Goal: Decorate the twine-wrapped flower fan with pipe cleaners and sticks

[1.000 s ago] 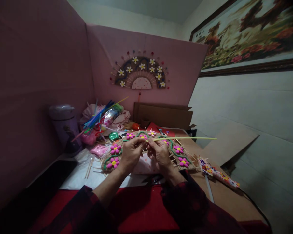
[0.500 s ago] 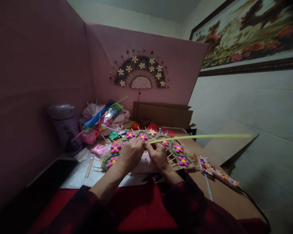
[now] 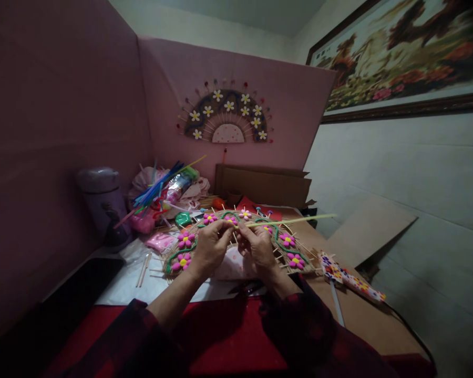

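Note:
Low over a half-round craft fan, my left hand [image 3: 210, 248] pinches one end of a thin yellow-green pipe cleaner [image 3: 295, 220]. Close beside it, my right hand [image 3: 258, 248] has its fingers closed on the same stem, whose free length sticks out to the right. Part of the stem is hidden by the fingers. Below lies the fan [image 3: 271, 242], made of twine and thin sticks, with pink clay flowers [image 3: 287, 240] and a wavy green strip. At its base is a pale dotted half-circle [image 3: 234, 263].
Dark scissors [image 3: 246, 288] lie before the fan. A purple flask [image 3: 107, 210], blue pipe cleaners [image 3: 157, 185] and craft bags stand at the left back. A floral-patterned glue gun [image 3: 350, 276] lies at the right. A finished fan [image 3: 240, 107] hangs on the pink panel.
The pipe cleaner's free end reaches much less far right than before. My hands have moved slightly apart, with both still on the stem.

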{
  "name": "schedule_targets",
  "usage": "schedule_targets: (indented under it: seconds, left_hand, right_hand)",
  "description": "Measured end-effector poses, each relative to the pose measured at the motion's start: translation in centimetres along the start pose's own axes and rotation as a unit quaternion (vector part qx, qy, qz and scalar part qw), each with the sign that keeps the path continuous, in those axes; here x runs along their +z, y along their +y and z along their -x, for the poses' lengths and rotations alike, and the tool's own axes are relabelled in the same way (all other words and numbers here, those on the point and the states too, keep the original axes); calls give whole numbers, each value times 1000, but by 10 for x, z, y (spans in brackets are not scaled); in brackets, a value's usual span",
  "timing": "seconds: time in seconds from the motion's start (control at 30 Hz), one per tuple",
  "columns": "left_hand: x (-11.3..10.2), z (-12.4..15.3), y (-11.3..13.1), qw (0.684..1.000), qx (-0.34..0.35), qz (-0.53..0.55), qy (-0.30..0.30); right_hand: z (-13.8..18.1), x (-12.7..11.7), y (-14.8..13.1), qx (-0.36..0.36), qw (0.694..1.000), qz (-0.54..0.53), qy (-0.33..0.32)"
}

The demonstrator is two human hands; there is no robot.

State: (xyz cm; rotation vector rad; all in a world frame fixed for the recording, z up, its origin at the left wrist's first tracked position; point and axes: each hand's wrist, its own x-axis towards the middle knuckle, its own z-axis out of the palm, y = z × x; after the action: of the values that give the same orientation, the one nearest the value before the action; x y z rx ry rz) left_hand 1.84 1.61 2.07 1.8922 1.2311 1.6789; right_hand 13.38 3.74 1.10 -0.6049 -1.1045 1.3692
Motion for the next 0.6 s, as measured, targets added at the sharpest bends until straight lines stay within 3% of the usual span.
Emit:
schedule_targets:
  seconds: [0.17,0.3,0.37,0.43,0.53,0.6]
  left_hand:
    - [-7,-2,0,967,132,-213,-51]
    - [-7,-2,-3,952,154,-253,-83]
    - [-5,-1,-4,976,112,-181,-50]
    - [-1,-1,-4,998,27,-49,-15]
    - [4,0,-5,988,-83,129,-1]
    - [6,0,-5,981,-102,165,-1]
  right_hand:
    - [0,-6,4,-83,983,162,18]
    - [0,-8,8,-141,964,224,13]
    - [-1,-6,9,-112,979,172,10]
    - [-1,-4,8,-72,993,95,7]
    - [-1,0,5,-19,1000,8,6]
    - [0,2,2,7,1000,-16,8]
